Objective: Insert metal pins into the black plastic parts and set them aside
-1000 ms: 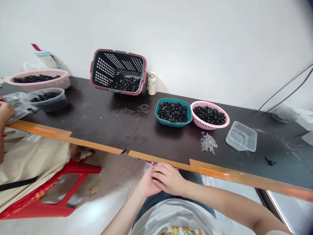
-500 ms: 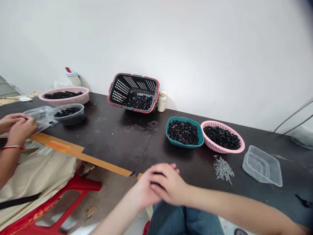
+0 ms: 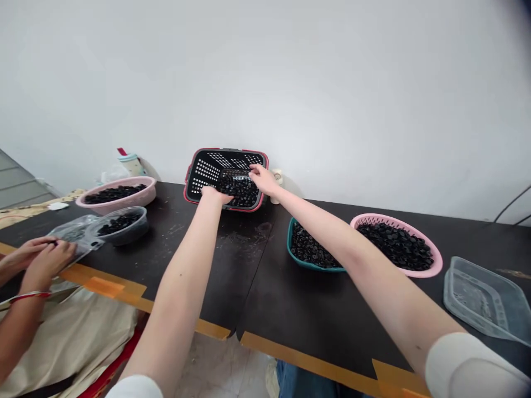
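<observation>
Both my arms reach far across the dark table [image 3: 265, 298] to a black slotted basket with a red rim [image 3: 207, 166] that leans tilted against the wall and holds a heap of small black round parts [image 3: 238, 190]. My left hand [image 3: 213, 194] is at the basket's lower front rim, with its fingers hidden inside. My right hand [image 3: 264, 178] comes over the right rim, its fingers stretched out toward the heap with nothing visible in them.
A teal bowl [image 3: 295, 260] and a pink basket [image 3: 429, 268] of black parts sit under my right arm, with a clear plastic tub [image 3: 481, 298] to the right. At the left, another person's hands [image 3: 35, 257] work beside a clear bowl [image 3: 124, 226] and a pink basin [image 3: 118, 202].
My hands were clasped together at the near table edge; both have now stretched out to the black basket at the wall. The view has moved forward and tilted up.
</observation>
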Motion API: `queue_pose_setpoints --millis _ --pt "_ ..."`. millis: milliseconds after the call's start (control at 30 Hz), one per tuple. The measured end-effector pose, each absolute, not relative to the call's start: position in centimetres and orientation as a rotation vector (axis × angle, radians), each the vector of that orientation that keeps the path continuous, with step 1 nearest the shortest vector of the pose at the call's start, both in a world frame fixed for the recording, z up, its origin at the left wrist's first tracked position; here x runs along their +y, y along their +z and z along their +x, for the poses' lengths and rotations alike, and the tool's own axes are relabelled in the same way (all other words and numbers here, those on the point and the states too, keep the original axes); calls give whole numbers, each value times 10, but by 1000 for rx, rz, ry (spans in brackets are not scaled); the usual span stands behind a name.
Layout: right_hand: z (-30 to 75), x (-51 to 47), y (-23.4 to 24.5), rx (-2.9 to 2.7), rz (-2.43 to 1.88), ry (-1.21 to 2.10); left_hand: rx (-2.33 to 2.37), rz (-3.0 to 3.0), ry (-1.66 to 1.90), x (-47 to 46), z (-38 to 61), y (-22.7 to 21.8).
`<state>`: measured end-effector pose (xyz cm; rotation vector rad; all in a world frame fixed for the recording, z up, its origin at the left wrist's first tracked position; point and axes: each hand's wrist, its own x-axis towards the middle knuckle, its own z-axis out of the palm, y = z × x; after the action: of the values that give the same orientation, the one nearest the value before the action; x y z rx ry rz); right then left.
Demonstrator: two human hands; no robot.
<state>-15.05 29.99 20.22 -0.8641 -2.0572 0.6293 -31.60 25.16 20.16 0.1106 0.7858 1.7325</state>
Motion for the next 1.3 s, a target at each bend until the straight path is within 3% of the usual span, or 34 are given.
queue_pose_setpoints --millis 133,300,433,567,767,1033,1300 --pt "-75 259 169 -2120 -814 687 1182 327 1809 226 -295 162" --pt "45 152 129 -2169 -831 677 1298 833 1640 173 -201 126" --pt "123 70 91 -2203 -944 681 1241 1578 1159 140 -117 105" --pt "182 35 55 -2075 -1210 640 1482 2302 723 152 -73 94" --pt "236 42 32 -1884 -1489 561 1624 2370 433 197 -56 88" --pt "241 86 59 -2093 -1712 563 1649 2426 95 214 -9 80" --pt "253 92 56 -2125 -1934 448 1701 2386 185 211 -12 70"
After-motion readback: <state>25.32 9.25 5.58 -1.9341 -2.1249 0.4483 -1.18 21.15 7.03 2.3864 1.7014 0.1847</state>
